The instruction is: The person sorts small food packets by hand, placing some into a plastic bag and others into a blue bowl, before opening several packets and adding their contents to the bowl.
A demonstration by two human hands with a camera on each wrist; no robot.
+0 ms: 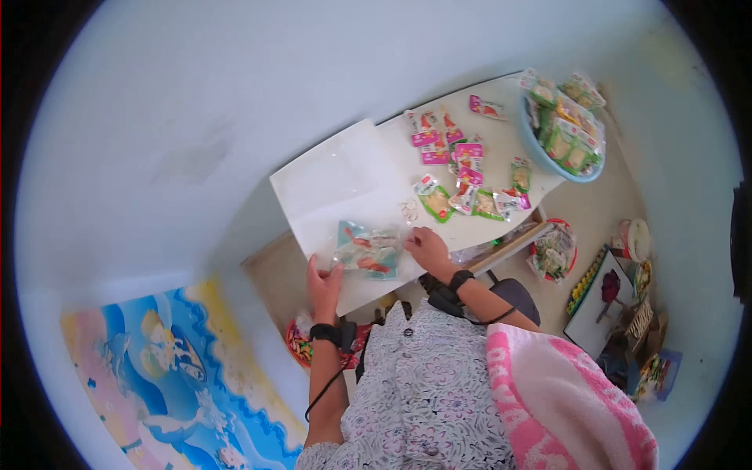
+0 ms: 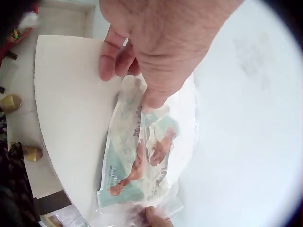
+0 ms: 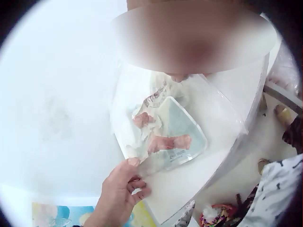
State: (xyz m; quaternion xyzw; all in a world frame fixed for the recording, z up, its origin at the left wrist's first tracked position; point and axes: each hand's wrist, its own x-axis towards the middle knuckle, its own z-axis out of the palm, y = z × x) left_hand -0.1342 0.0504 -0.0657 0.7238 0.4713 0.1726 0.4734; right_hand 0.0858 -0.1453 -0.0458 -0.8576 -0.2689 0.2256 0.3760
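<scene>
A teal and clear plastic food bag [image 1: 368,249], printed with reddish-brown meat pieces, lies at the near edge of the white table. My left hand [image 1: 323,286] pinches one end of it between thumb and fingers, which the left wrist view shows at the bag's rounded corner [image 2: 131,84]. Across from it, my right hand [image 1: 430,252] pinches the clear film at the opposite end. Its fingertips [image 2: 151,215] show at the bottom of the left wrist view. In the right wrist view most of the right hand is a blur [image 3: 194,40], while the left hand [image 3: 120,189] holds the bag's lower corner.
Several small pink and green snack packets [image 1: 468,160] lie farther along the white table [image 1: 317,176]. A blue basin [image 1: 539,153] heaped with packets stands at the far end. Below are an open drawer [image 1: 513,243], a red-rimmed basket [image 1: 554,249] and a leaning board [image 1: 591,301].
</scene>
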